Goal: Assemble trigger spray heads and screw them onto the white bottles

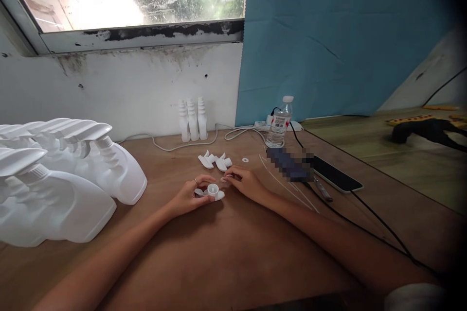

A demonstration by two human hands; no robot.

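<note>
My left hand, with a ring on one finger, grips a white plastic spray head between thumb and fingers. The round collar of that part faces up, and its long side lies low over the table. Close by on the right, my right hand pinches a small white piece, thin and pale like a washer; the fingertips partly hide it. Just beyond the hands lie two loose white spray heads. A flat white washer rests on the table to their right.
White spray bottles crowd the left side of the brown table. Three ribbed white pieces stand against the wall. At the right are a water bottle, a phone, cables and white strips; a blue sheet hangs behind.
</note>
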